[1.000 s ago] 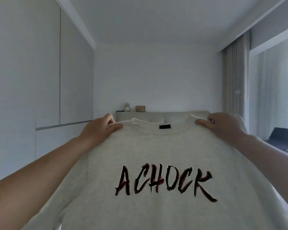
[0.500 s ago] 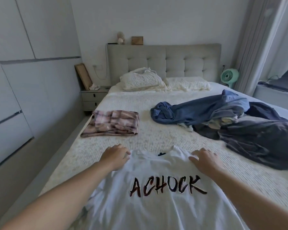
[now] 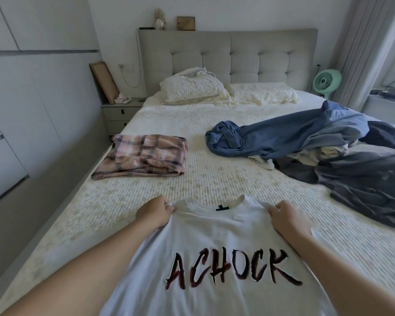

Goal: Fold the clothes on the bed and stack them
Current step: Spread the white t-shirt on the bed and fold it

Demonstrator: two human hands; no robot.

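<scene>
Now holding the white T-shirt flat on the bed at 6 o'clock, print side up w/ "ACHOCK" showing. Gripping the L shoulder of the shirt w/ the left hand, fingers curled tight, cloth bunching between them. Gripping the R shoulder w/ the right hand, fingers curled over the cloth too. Collar pointing to 12 o'clock, black tag sitting in the neck hole.

Lying folded at 10 o'clock: pink plaid clothes, well apart from the shirt. Lying in a messy heap at 2 o'clock: blue shirt on top of dark grey clothes, touching each other. Resting by the headboard at 12 o'clock: two pillows. Standing at 1 o'clock beside the bed: green fan. Sitting at 11 o'clock: nightstand.
</scene>
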